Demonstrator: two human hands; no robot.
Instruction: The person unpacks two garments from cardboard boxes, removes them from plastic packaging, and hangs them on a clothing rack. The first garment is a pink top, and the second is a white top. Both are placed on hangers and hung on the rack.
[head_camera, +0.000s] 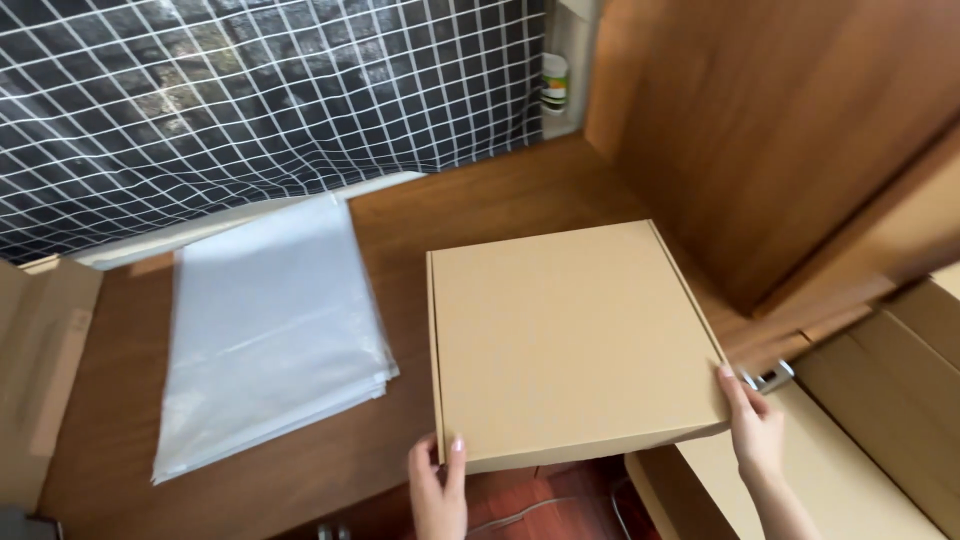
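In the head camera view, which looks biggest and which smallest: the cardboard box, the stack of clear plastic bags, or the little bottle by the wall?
1. Cardboard box and stack of clear plastic bags: they cover much the same area in the picture, so I would not rank one above the other.
2. Little bottle: clearly smallest, though it also stands farthest from the camera.

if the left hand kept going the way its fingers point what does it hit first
The left hand already touches the near edge of the cardboard box, so going straight on it would likely just slide over the lid.

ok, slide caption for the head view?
Both hands, left and right, grip a closed cardboard box beside stacked clear plastic bags.
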